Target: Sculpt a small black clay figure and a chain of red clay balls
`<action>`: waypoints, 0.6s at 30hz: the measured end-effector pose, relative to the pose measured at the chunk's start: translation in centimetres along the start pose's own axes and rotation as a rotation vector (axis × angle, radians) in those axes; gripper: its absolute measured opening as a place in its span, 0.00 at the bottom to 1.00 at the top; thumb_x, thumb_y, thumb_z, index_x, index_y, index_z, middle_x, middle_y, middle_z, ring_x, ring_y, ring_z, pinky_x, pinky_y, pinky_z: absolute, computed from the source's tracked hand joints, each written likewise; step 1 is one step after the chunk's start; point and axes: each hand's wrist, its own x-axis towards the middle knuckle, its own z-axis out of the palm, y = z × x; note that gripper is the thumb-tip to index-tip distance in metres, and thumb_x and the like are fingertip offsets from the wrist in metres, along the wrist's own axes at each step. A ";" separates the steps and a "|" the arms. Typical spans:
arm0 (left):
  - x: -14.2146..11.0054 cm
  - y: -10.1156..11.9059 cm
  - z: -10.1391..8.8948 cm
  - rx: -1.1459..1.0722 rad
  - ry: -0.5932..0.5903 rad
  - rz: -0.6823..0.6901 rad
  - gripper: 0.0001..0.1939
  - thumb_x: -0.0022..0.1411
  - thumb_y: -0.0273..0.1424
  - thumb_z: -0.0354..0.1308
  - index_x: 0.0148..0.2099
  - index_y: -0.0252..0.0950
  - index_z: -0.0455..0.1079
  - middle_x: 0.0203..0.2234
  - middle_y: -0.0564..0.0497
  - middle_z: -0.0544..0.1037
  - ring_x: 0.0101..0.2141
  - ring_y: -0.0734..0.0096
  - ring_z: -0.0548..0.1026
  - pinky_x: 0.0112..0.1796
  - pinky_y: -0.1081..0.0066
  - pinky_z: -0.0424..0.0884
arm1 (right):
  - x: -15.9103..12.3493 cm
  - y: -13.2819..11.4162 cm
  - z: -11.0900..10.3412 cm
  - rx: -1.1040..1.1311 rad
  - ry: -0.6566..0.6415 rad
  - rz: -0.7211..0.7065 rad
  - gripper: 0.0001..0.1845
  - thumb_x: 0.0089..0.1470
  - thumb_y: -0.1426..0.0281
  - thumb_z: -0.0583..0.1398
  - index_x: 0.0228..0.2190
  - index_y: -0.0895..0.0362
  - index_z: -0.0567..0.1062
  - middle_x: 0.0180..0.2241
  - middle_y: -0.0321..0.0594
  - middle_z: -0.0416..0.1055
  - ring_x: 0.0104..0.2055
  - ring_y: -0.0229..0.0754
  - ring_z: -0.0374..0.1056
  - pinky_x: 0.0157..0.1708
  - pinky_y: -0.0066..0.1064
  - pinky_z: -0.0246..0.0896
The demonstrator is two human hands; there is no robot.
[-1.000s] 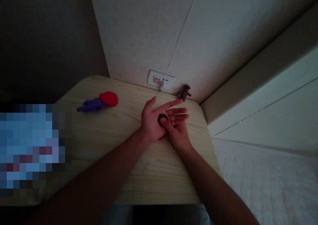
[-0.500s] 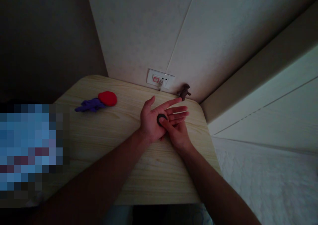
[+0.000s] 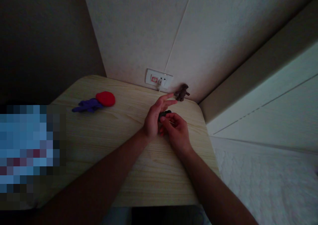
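Observation:
Over the table my left hand (image 3: pixel 154 117) is turned on edge, its fingers stretched forward and apart. A small black lump (image 3: pixel 162 115), which looks like modelling clay, lies against its palm side. The thumb and fingers of my right hand (image 3: pixel 178 129) pinch this lump; part of it is hidden behind them. Just beyond my fingertips a small dark brown figure (image 3: pixel 183 92) stands near the wall. To the left, a flat red round piece (image 3: pixel 106 99) touches a lumpy purple piece (image 3: pixel 87 105); both look like modelling clay.
The light wooden table (image 3: pixel 119 165) has rounded back corners and meets the wall. A white socket plate (image 3: pixel 159 78) with a plug in it sits low on the wall behind my hands. A blurred-out blue patch (image 3: pixel 22 145) covers the left edge. White quilted bedding (image 3: pixel 263 182) lies to the right.
My left hand has turned from palm up to on edge. My right thumb, earlier pressing the black lump into the palm, now pinches it with the fingers. The view has shifted slightly.

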 end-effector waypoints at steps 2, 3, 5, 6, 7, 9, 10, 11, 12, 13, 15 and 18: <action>0.0 0.0 0.1 -0.019 0.011 -0.068 0.34 0.65 0.55 0.49 0.59 0.36 0.75 0.53 0.39 0.82 0.61 0.46 0.73 0.64 0.52 0.60 | 0.2 0.0 -0.2 0.025 0.015 -0.055 0.19 0.48 0.59 0.75 0.34 0.54 0.75 0.26 0.29 0.74 0.22 0.33 0.69 0.20 0.25 0.67; 0.0 0.1 0.1 -0.048 0.022 -0.107 0.35 0.64 0.55 0.50 0.58 0.35 0.75 0.53 0.38 0.82 0.61 0.45 0.74 0.62 0.51 0.63 | 0.2 -0.1 -0.3 0.031 0.018 -0.077 0.18 0.48 0.60 0.74 0.34 0.54 0.75 0.28 0.29 0.74 0.22 0.32 0.69 0.21 0.24 0.67; 0.0 0.4 0.2 -0.118 0.045 -0.170 0.35 0.63 0.55 0.50 0.56 0.33 0.76 0.52 0.36 0.82 0.60 0.43 0.74 0.59 0.51 0.66 | 0.3 -0.3 -0.5 0.034 0.017 -0.118 0.16 0.49 0.62 0.74 0.33 0.54 0.75 0.29 0.29 0.73 0.23 0.31 0.67 0.21 0.24 0.67; 0.0 0.6 0.3 -0.149 0.050 -0.188 0.35 0.63 0.55 0.51 0.55 0.32 0.77 0.52 0.35 0.83 0.60 0.43 0.75 0.59 0.51 0.67 | 0.3 -0.4 -0.5 0.028 0.013 -0.131 0.15 0.50 0.63 0.74 0.33 0.54 0.76 0.29 0.29 0.73 0.23 0.31 0.67 0.21 0.24 0.66; 0.0 0.7 0.3 -0.175 0.050 -0.201 0.35 0.62 0.55 0.51 0.55 0.31 0.77 0.51 0.35 0.83 0.59 0.42 0.76 0.58 0.51 0.68 | 0.3 -0.5 -0.6 0.014 0.004 -0.139 0.14 0.50 0.63 0.73 0.33 0.54 0.76 0.30 0.30 0.73 0.23 0.31 0.66 0.21 0.24 0.66; 0.1 0.9 0.2 -0.220 0.036 -0.224 0.36 0.62 0.55 0.51 0.54 0.31 0.78 0.50 0.35 0.83 0.55 0.42 0.78 0.57 0.50 0.68 | 0.3 -0.5 -0.6 -0.029 -0.019 -0.136 0.13 0.51 0.63 0.73 0.34 0.54 0.78 0.30 0.31 0.74 0.23 0.32 0.67 0.21 0.24 0.66; 0.1 1.0 0.1 -0.240 0.025 -0.237 0.36 0.62 0.56 0.50 0.54 0.30 0.78 0.50 0.35 0.83 0.54 0.43 0.79 0.56 0.50 0.69 | 0.3 -0.5 -0.5 -0.051 -0.024 -0.127 0.13 0.51 0.62 0.72 0.35 0.54 0.78 0.30 0.32 0.75 0.23 0.32 0.67 0.21 0.25 0.66; 0.1 1.0 0.0 -0.258 0.014 -0.249 0.37 0.62 0.56 0.50 0.54 0.30 0.78 0.50 0.34 0.83 0.53 0.43 0.79 0.55 0.50 0.70 | 0.2 -0.4 -0.5 -0.070 -0.021 -0.118 0.13 0.51 0.62 0.72 0.36 0.54 0.79 0.30 0.32 0.75 0.22 0.32 0.67 0.20 0.25 0.66; 0.2 1.0 -0.1 -0.275 0.003 -0.261 0.37 0.62 0.56 0.50 0.54 0.29 0.78 0.51 0.33 0.83 0.52 0.43 0.80 0.54 0.50 0.70 | 0.2 -0.4 -0.4 -0.083 -0.008 -0.110 0.14 0.51 0.62 0.73 0.37 0.54 0.78 0.29 0.31 0.75 0.22 0.32 0.68 0.20 0.24 0.66; 0.2 1.0 -0.1 -0.293 -0.006 -0.273 0.37 0.62 0.56 0.50 0.55 0.28 0.78 0.51 0.33 0.83 0.51 0.43 0.80 0.54 0.50 0.71 | 0.1 -0.4 -0.3 -0.087 0.015 -0.106 0.16 0.49 0.62 0.73 0.37 0.54 0.78 0.28 0.31 0.74 0.21 0.32 0.67 0.19 0.24 0.65; 0.2 1.1 -0.2 -0.330 -0.023 -0.296 0.39 0.63 0.56 0.48 0.55 0.27 0.78 0.51 0.31 0.83 0.52 0.42 0.80 0.54 0.49 0.71 | 0.0 -0.5 -0.1 -0.083 0.062 -0.095 0.18 0.46 0.62 0.75 0.33 0.54 0.75 0.26 0.29 0.73 0.19 0.32 0.66 0.16 0.24 0.63; 0.2 1.3 -0.2 -0.389 -0.039 -0.308 0.40 0.64 0.56 0.47 0.57 0.26 0.77 0.51 0.30 0.83 0.56 0.40 0.78 0.56 0.48 0.70 | -0.2 -0.6 -0.1 -0.074 0.073 -0.031 0.24 0.43 0.60 0.76 0.24 0.53 0.67 0.18 0.26 0.68 0.13 0.32 0.61 0.11 0.23 0.57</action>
